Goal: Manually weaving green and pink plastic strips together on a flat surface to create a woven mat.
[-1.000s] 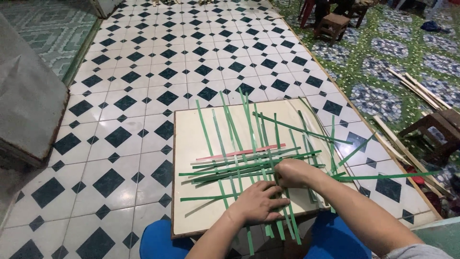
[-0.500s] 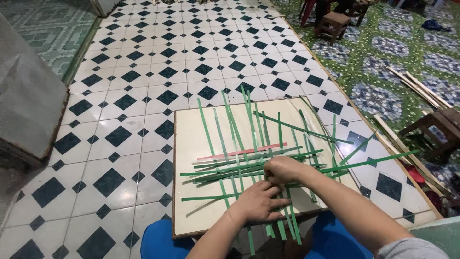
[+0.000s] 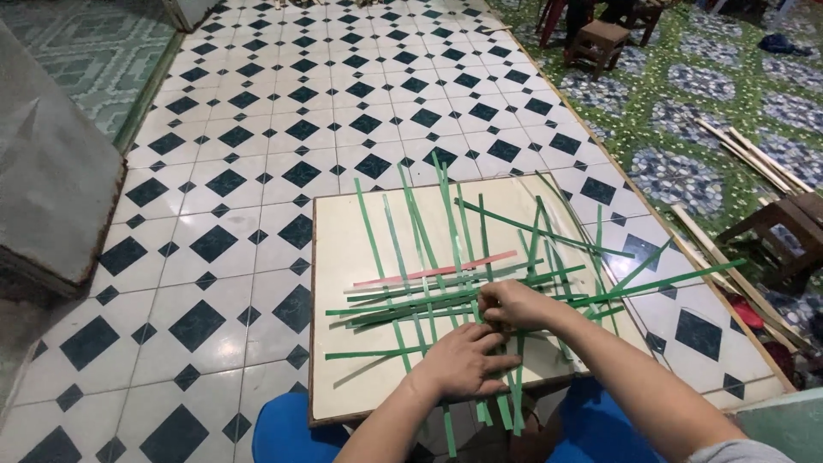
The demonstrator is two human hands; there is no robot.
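My left hand (image 3: 467, 364) lies flat, fingers spread, pinning the upright green strips (image 3: 420, 257) on the cream board (image 3: 343, 377), while my right hand (image 3: 514, 304), nearer the crosswise strip (image 3: 651, 285) running out rightward, seems pinched on it, though its fingertips are hidden.

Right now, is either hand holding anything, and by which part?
The right hand pinches green strips where they cross mid-weave. The left hand lies flat, pressing strips onto the board near their lower ends.
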